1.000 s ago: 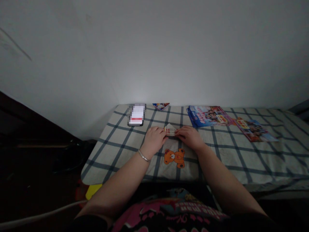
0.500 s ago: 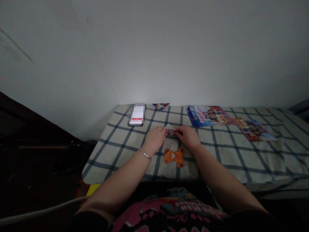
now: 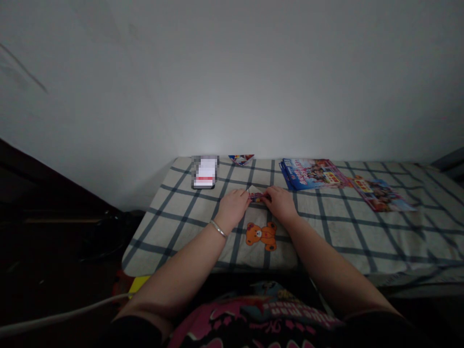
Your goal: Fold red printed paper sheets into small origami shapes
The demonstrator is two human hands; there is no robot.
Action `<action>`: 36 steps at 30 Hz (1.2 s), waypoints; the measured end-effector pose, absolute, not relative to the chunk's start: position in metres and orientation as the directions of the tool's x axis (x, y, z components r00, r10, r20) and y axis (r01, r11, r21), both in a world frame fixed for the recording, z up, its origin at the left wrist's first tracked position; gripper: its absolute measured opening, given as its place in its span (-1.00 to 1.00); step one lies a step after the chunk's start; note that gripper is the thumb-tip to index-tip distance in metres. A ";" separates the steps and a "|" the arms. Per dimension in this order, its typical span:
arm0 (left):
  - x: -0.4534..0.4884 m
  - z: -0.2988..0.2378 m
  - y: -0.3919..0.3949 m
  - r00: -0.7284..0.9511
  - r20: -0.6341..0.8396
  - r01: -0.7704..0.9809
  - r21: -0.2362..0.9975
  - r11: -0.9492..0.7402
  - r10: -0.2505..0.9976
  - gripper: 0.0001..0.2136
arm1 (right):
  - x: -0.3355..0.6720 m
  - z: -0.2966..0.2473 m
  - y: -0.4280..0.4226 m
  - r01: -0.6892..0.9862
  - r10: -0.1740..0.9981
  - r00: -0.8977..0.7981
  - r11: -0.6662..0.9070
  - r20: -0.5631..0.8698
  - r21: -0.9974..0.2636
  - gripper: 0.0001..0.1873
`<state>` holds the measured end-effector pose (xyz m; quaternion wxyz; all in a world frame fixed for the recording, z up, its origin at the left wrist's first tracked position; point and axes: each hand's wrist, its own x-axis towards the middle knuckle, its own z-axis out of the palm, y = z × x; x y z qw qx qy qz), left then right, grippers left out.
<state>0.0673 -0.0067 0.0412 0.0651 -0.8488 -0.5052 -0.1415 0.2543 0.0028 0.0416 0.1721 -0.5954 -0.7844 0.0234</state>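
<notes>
A small folded piece of printed paper (image 3: 256, 194) lies on the checked cloth (image 3: 326, 227) between my two hands. My left hand (image 3: 233, 207), with a silver bangle on its wrist, has its fingers curled down onto the paper's left end. My right hand (image 3: 281, 204) pinches the paper's right end, fingers closed on it. Most of the paper is hidden under my fingers; a white corner and a dark printed strip show.
A phone (image 3: 205, 171) lies at the back left of the cloth, a small folded paper shape (image 3: 241, 158) behind it by the wall. Colourful leaflets (image 3: 311, 174) and another (image 3: 382, 193) lie at the right. A bear print (image 3: 261, 235) marks the cloth near me.
The paper between my hands has been folded smaller and flatter; less white shows now. Both hands have drawn slightly closer together.
</notes>
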 end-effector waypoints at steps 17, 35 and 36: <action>0.064 0.039 -0.013 0.555 0.318 0.808 0.013 -0.588 0.769 -0.74 | 0.262 0.038 0.011 0.936 0.956 -0.166 0.230 0.240 -0.268 -0.89; 0.066 0.045 -0.023 0.637 0.264 0.740 0.054 -0.671 0.724 -0.62 | 0.268 0.036 0.017 0.928 0.964 -0.142 0.208 0.223 -0.308 -0.90; 0.067 0.046 -0.024 0.631 0.275 0.744 0.049 -0.666 0.725 -0.63 | 0.268 0.036 0.017 0.928 0.964 -0.142 0.208 0.223 -0.309 -0.90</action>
